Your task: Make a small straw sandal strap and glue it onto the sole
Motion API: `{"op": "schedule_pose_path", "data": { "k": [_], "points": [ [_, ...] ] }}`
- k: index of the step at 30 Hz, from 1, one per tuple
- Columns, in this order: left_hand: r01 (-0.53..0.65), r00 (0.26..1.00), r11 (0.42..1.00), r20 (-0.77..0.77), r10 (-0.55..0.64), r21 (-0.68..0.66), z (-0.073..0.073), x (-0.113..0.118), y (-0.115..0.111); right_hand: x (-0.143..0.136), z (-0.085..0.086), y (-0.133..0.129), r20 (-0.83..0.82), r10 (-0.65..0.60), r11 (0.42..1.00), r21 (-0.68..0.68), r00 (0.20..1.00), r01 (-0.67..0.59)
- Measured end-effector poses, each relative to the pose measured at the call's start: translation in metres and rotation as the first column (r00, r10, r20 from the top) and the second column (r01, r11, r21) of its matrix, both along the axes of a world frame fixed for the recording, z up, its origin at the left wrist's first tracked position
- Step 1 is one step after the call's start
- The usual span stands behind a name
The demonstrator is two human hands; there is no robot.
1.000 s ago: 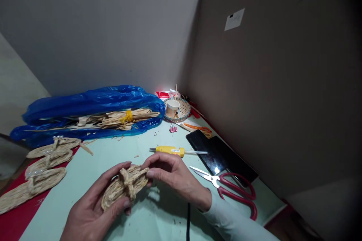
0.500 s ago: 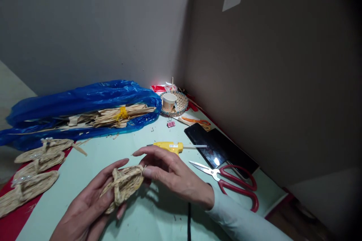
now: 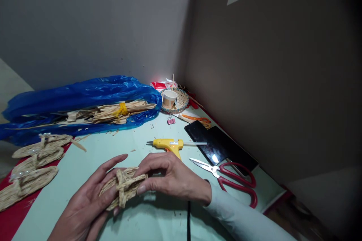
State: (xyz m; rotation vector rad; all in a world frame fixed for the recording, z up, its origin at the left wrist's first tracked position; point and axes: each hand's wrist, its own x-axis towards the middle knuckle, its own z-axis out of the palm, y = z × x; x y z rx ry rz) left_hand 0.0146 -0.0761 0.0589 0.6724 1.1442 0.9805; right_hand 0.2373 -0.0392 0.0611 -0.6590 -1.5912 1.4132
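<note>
**Loose straw, a hot tool and open blades within reach**

Grey walls meet in a corner behind a pale green counter (image 3: 93, 154), and over its near edge the two hands work on one small woven straw sandal (image 3: 123, 187). It lies in the open palm of the left hand (image 3: 85, 205), fingers stretched flat under it, while the right hand (image 3: 169, 175) curls over its far end, fingertips pressing on the knotted strap. Nothing clamps the piece firmly, so a hard tug on the strap could slide it off the flat palm or pull the knot loose, and brittle strands might snap.

Just beyond the right hand stands a yellow glue gun (image 3: 169, 144), its black cord (image 3: 188, 222) running under the right wrist; a sweep of the sleeve could drag the cord and tip the gun, and whether it is hot cannot be told. Red-handled scissors (image 3: 229, 179) lie open beside that forearm, blades towards the hand, overlapping a black slab (image 3: 217, 147).

Further left, finished sandals (image 3: 34, 162) rest on a red mat (image 3: 13, 218), near a blue plastic bag (image 3: 79, 98) of dry straw (image 3: 113, 112). A small basket (image 3: 181, 101) with a paper cup (image 3: 169, 99) sits in the corner.
</note>
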Motion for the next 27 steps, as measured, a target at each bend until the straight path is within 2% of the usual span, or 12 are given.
{"op": "schedule_pose_path", "data": {
  "k": [4, 9, 13, 16, 20, 24, 27],
  "points": [
    [-0.007, 0.999, 1.0, 0.05, 0.008, -0.025, -0.002, 0.003, 0.0, -0.002, -0.007, 0.002, -0.02, -0.006, 0.997, -0.071, 1.0, 0.005],
    [-0.051, 0.999, 0.999, 0.009, 0.051, -0.015, -0.003, 0.011, 0.0, -0.002, -0.011, 0.003, 0.023, -0.003, 0.996, -0.093, 1.0, 0.005],
    [-0.009, 0.999, 0.995, -0.05, 0.014, 0.099, -0.007, 0.015, 0.002, -0.002, -0.011, 0.002, 0.04, 0.028, 0.992, -0.122, 0.999, -0.023],
    [-0.024, 0.994, 0.98, -0.096, 0.044, 0.196, -0.011, 0.015, 0.003, -0.003, -0.014, 0.001, 0.034, 0.024, 0.984, -0.175, 0.999, -0.018],
    [-0.04, 0.983, 0.962, -0.165, 0.087, 0.27, -0.013, 0.016, 0.004, -0.007, -0.019, 0.002, 0.0, -0.051, 0.973, -0.227, 0.999, 0.05],
    [0.033, 0.994, 0.977, -0.11, -0.009, 0.211, -0.018, 0.023, 0.003, -0.008, -0.019, 0.006, -0.049, -0.189, 0.949, -0.264, 0.981, 0.17],
    [0.071, 0.996, 0.983, -0.057, -0.062, 0.172, -0.02, 0.03, 0.0, -0.008, -0.014, 0.007, -0.074, -0.239, 0.935, -0.286, 0.968, 0.209]
  ]
}}
